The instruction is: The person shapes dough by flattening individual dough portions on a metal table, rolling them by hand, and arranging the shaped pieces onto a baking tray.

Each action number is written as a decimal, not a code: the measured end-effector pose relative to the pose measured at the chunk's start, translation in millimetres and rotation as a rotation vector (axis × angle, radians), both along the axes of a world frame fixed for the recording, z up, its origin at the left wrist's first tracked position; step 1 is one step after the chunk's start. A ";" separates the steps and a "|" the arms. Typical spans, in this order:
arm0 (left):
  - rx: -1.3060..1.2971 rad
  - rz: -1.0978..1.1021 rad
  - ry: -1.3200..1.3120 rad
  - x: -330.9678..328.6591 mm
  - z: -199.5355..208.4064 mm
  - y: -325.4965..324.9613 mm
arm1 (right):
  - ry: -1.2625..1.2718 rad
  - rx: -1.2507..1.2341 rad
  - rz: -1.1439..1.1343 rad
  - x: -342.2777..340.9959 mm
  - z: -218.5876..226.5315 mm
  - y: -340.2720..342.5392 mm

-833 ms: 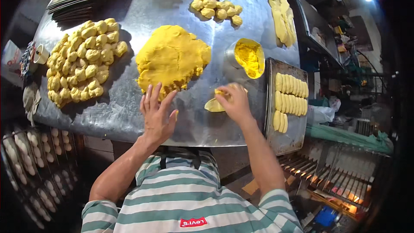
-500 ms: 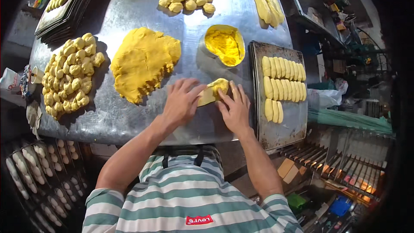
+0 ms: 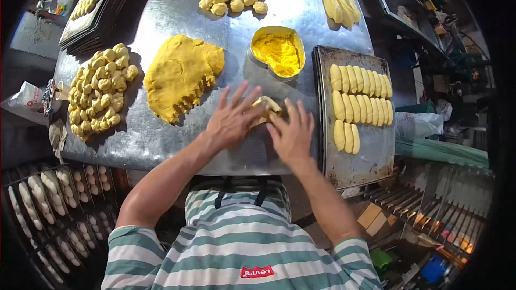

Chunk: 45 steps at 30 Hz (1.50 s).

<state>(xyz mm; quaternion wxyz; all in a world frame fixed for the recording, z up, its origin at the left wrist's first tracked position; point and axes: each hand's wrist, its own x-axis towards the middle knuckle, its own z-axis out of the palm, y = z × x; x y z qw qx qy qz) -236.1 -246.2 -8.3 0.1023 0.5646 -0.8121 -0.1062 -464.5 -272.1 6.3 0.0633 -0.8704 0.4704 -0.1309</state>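
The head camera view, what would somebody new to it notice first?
Probably the broad yellow slab left of centre on the metal table, its lower right edge crumbled. Left of it sits a big heap of pale dough lumps; on the right, a tray carries three rows of small rolls. Between slab and tray, the left hand and right hand are at a small dough piece.

Counter (image 3: 129, 152) is metal, smooth, glossy where I see light hit it. Tray (image 3: 360, 167): dull metal, stained. Dough slab (image 3: 183, 72): matt, crumbly along one edge. Tin (image 3: 257, 62): bare metal; filling (image 3: 278, 52) rough. Rolls (image 3: 356, 108): smooth, satin. Shirt (image 3: 231, 256): matt cloth.
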 end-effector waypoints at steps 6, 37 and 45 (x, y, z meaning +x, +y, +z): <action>0.103 0.062 -0.047 3.6 6.2 64.9 | 0.016 -0.151 -0.074 35.1 -36.8 -26.6; 0.170 0.214 0.127 38.2 12.5 138.4 | -0.086 -0.005 0.083 66.9 -37.8 14.5; 0.153 0.323 0.262 123.1 20.2 197.5 | -0.014 0.029 0.017 84.8 -31.3 30.1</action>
